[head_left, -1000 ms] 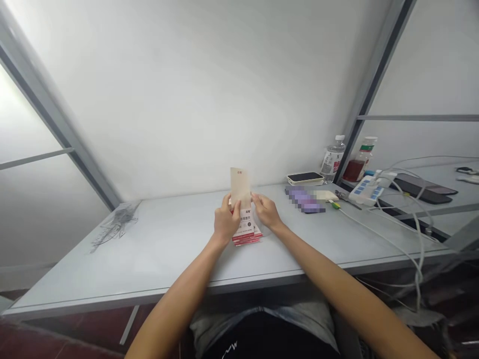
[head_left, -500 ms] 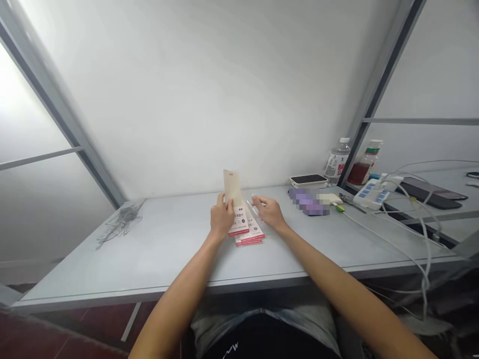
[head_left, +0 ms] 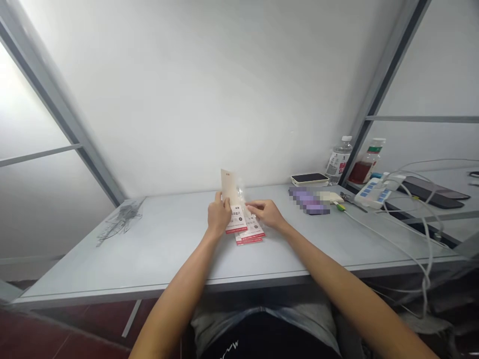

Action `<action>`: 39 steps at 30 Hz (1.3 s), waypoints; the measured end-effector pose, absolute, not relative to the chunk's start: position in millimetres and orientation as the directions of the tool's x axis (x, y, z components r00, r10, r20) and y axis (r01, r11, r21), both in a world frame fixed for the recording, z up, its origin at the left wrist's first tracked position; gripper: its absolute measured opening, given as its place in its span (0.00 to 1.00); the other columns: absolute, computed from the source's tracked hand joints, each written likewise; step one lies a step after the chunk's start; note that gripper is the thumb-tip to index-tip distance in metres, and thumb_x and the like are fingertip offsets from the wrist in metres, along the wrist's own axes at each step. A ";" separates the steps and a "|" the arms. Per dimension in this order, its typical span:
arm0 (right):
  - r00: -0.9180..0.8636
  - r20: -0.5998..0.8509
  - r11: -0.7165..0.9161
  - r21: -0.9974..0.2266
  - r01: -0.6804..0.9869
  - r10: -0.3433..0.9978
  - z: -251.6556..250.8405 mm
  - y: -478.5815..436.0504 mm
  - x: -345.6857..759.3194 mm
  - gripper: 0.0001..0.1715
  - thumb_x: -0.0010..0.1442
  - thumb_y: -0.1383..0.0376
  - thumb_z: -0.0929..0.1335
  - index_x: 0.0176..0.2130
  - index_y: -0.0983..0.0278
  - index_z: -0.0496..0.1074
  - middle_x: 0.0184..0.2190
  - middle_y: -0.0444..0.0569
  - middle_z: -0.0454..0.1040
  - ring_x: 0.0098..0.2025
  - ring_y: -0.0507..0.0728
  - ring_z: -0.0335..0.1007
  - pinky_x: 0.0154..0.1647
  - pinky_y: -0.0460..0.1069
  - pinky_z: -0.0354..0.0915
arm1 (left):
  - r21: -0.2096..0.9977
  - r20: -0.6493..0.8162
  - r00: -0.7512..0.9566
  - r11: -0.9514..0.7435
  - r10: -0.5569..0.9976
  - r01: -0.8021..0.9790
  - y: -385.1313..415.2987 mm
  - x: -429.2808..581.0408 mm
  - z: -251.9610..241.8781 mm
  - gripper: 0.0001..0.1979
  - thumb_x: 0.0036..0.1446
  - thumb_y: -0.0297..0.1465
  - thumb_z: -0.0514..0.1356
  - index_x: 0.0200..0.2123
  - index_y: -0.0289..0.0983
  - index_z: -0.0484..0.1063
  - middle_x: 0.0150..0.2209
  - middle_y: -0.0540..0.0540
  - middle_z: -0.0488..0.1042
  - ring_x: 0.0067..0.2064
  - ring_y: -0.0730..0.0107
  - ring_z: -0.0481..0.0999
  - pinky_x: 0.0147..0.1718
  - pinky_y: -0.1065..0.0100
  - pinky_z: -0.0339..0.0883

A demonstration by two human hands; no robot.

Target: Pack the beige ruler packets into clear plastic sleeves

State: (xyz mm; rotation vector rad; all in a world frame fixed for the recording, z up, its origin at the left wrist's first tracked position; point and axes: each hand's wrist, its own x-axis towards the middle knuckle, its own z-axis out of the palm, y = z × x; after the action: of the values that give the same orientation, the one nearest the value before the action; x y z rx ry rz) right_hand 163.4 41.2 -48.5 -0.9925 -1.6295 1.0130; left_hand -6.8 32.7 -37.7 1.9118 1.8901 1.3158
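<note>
Cream card (head_left: 229, 187) in left hand (head_left: 219, 214)

We have a cream card (head_left: 228, 186) standing upright with clear plastic film (head_left: 241, 195) along its edge. Below it, white, red-edged printed packets (head_left: 250, 235) lie fanned in a loose pile on the surface (head_left: 157, 249).

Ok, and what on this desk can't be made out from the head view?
All in the head view:
- Purple item: pixelated, so its kind can't be told.
- Packets: print too small to read; the right hand covers part of them.
- Card: lower end hidden by the left hand.
- Cable: cut off by the right edge of the frame.
</note>
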 end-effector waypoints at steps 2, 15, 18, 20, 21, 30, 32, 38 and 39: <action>-0.217 0.318 0.348 -0.930 0.121 0.923 -45.4 40.5 164.6 0.15 0.48 0.61 0.67 0.35 0.65 0.75 0.26 0.48 0.75 0.25 0.54 0.67 0.23 0.48 0.62 | 0.632 0.483 -0.199 -0.183 0.853 0.753 32.7 -9.0 -35.9 0.18 0.57 0.36 0.47 0.50 0.38 0.61 0.21 0.48 0.70 0.23 0.65 0.68 0.22 0.69 0.53; -0.303 0.224 0.106 -0.926 -0.361 0.926 -45.7 43.7 168.2 0.11 0.44 0.65 0.71 0.20 0.66 0.65 0.49 0.55 0.68 0.48 0.64 0.67 0.46 0.59 0.64 | 0.731 0.558 -0.201 -0.363 0.805 0.577 27.0 -6.2 -25.9 0.18 0.55 0.39 0.51 0.45 0.37 0.64 0.15 0.55 0.63 0.16 0.76 0.59 0.18 0.73 0.51; -0.269 0.257 0.156 -0.925 -0.347 0.928 -44.8 42.8 168.9 0.13 0.44 0.66 0.70 0.18 0.65 0.61 0.51 0.54 0.66 0.49 0.65 0.66 0.47 0.59 0.64 | 0.768 0.565 -0.283 -0.369 0.775 0.523 28.3 -10.2 -22.5 0.18 0.53 0.40 0.53 0.44 0.36 0.66 0.14 0.56 0.61 0.16 0.77 0.59 0.18 0.73 0.52; -0.211 0.290 0.221 -0.928 -0.299 0.933 -44.8 42.6 169.9 0.15 0.45 0.67 0.69 0.17 0.64 0.58 0.51 0.53 0.66 0.49 0.65 0.66 0.46 0.58 0.64 | 0.806 0.549 -0.371 -0.357 0.749 0.471 29.7 -15.5 -19.0 0.19 0.51 0.40 0.55 0.43 0.36 0.66 0.14 0.56 0.61 0.16 0.77 0.59 0.18 0.74 0.53; -0.186 0.303 0.246 -0.929 -0.277 0.934 -45.2 42.9 170.5 0.16 0.45 0.67 0.69 0.17 0.64 0.56 0.51 0.53 0.66 0.49 0.65 0.66 0.46 0.57 0.65 | 0.829 0.532 -0.405 -0.358 0.744 0.431 30.1 -17.9 -17.2 0.20 0.50 0.41 0.56 0.44 0.35 0.66 0.14 0.56 0.61 0.16 0.77 0.60 0.18 0.74 0.54; -0.158 0.460 0.480 -0.869 0.120 0.874 -51.9 43.8 167.3 0.11 0.44 0.70 0.66 0.18 0.63 0.58 0.55 0.50 0.63 0.51 0.62 0.64 0.47 0.56 0.64 | 0.801 0.573 -0.228 -0.479 0.787 0.359 15.3 5.8 -20.6 0.19 0.52 0.42 0.54 0.43 0.36 0.65 0.16 0.55 0.65 0.15 0.79 0.60 0.16 0.76 0.53; -0.188 0.480 0.503 -0.859 0.095 0.857 -52.9 42.8 166.2 0.09 0.43 0.70 0.66 0.18 0.63 0.60 0.55 0.48 0.62 0.52 0.62 0.63 0.48 0.55 0.64 | 0.744 0.625 -0.274 -0.452 0.731 0.492 14.7 9.1 -22.8 0.17 0.54 0.40 0.53 0.43 0.37 0.65 0.18 0.54 0.68 0.17 0.78 0.63 0.19 0.75 0.55; -0.300 0.477 0.459 -0.878 -0.132 0.826 -49.5 39.1 167.0 0.13 0.44 0.67 0.69 0.18 0.63 0.59 0.57 0.46 0.59 0.56 0.64 0.58 0.50 0.57 0.63 | 0.683 0.652 -0.309 -0.359 0.693 0.636 23.4 -1.8 -24.5 0.16 0.56 0.38 0.51 0.46 0.38 0.63 0.22 0.51 0.72 0.19 0.75 0.67 0.21 0.73 0.57; -0.317 0.467 0.437 -0.884 -0.166 0.825 -47.7 38.0 167.5 0.14 0.44 0.66 0.69 0.17 0.63 0.59 0.57 0.46 0.59 0.56 0.64 0.58 0.50 0.57 0.62 | 0.684 0.649 -0.302 -0.361 0.699 0.634 24.4 -2.9 -24.8 0.16 0.56 0.38 0.51 0.45 0.38 0.63 0.21 0.51 0.71 0.19 0.75 0.66 0.21 0.73 0.56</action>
State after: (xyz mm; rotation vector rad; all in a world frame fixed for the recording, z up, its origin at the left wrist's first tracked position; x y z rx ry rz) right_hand 167.5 38.0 -47.7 -0.5944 -1.5826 1.1198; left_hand -2.9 24.4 -24.8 1.8218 1.7420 1.7789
